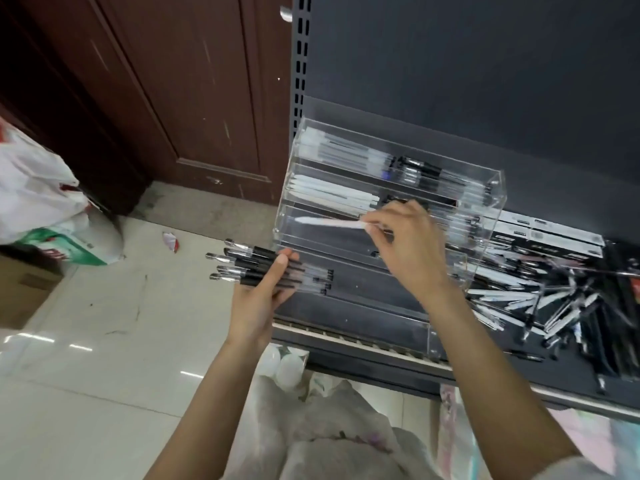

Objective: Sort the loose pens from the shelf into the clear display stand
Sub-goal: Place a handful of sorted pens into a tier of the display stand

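Observation:
A clear tiered display stand (485,209) sits on the dark shelf (381,355). Its two upper tiers hold white and black pens. My right hand (405,247) pinches a white pen (329,222) and holds it level over the third tier. My left hand (266,289) grips a bundle of black pens (249,263) with clear barrels, held sideways at the stand's left front corner. A heap of loose black and white pens (554,303) lies on the shelf to the right of the stand.
Flat black boxes (550,237) lie behind the loose heap. The shelf's slotted upright (300,64) rises on the left. White plastic bags (41,195) and a cardboard box (20,292) stand on the tiled floor by a brown door (156,81). Bagged goods (329,427) sit below the shelf.

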`<action>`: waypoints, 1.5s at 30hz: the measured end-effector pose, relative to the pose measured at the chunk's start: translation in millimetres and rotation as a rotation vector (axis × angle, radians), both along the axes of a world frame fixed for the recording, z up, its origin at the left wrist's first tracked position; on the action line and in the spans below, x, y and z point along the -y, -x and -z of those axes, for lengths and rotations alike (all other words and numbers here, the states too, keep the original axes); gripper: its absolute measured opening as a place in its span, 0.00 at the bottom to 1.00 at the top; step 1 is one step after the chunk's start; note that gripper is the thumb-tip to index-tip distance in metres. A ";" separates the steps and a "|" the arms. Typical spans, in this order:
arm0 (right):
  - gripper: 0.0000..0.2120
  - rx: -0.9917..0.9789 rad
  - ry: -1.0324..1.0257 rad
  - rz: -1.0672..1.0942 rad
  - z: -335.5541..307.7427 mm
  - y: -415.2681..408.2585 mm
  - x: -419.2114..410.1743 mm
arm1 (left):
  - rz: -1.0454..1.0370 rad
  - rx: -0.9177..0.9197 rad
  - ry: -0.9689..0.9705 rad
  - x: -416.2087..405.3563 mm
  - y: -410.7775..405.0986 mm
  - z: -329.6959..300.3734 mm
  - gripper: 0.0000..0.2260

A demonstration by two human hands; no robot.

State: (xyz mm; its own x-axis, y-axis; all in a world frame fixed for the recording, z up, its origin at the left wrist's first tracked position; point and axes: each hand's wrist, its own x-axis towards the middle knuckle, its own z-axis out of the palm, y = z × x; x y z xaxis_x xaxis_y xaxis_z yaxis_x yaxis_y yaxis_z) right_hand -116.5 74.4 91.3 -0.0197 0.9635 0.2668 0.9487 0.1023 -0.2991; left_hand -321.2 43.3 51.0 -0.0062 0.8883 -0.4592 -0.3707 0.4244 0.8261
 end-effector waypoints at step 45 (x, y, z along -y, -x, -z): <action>0.13 0.400 0.376 0.034 34.0 -99.3 28.4 | 0.227 -0.076 0.028 4.0 -68.0 0.7 0.10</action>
